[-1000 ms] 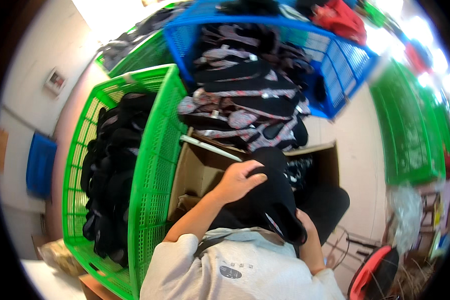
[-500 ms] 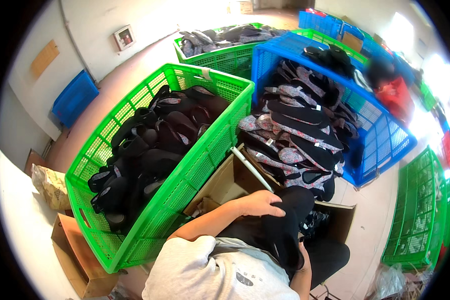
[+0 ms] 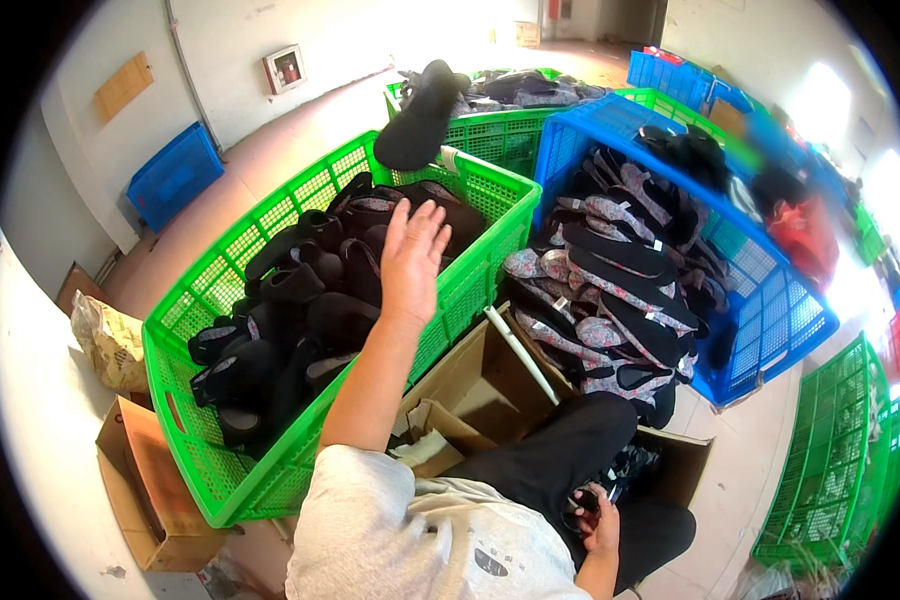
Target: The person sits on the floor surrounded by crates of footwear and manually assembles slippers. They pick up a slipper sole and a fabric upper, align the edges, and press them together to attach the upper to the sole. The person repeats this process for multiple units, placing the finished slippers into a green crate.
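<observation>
Head view: left hand (image 3: 413,252) hung open above the green crate (image 3: 220,290), sole (image 3: 422,116) newly airborne; right hand (image 3: 598,512) clutched something dark.

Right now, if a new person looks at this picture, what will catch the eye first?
Probably the black shoe piece in mid-air above the green crate full of black pieces, just beyond the open left hand. Next, the blue crate at right, stacked with patterned soles. Low down, the right hand holds a small dark item.
</observation>
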Available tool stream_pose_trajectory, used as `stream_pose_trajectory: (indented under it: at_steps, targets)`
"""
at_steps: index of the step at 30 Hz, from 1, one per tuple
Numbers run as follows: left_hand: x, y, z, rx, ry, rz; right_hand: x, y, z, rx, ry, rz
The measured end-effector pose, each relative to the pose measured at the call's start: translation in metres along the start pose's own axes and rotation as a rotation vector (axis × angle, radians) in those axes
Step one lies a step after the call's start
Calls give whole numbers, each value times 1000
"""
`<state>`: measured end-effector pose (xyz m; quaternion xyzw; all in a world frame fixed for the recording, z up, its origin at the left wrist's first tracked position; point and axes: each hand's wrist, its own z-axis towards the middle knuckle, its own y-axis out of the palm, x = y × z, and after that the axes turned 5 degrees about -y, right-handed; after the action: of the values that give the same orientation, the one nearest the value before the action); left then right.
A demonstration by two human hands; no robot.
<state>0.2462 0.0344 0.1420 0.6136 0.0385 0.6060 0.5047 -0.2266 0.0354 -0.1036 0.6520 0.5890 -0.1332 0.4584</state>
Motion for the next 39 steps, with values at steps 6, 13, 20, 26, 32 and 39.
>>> stream_pose_trajectory:
  at_steps: [6, 13, 20, 26, 32, 39]
  targets:
    - [-73, 2, -48, -168, -376, 312, -3, 5, -2, 11, 5, -20]
    - [-141, -4, -83, -309, -646, 456, -2, 1, 2, 51, 8, -54]
    - [-163, -11, -65, -595, -540, 955, -3, 7, 6, 81, 26, -47]
    - [-212, -21, -49, -996, -228, 1573, -4, 6, 13, 98, 25, -58]
    - [-288, -35, -37, -867, -183, 1800, -9, 8, 13, 111, 53, -10]
    - [-320, -35, -44, -856, -39, 2001, -8, 2, 15, 97, 38, 18]
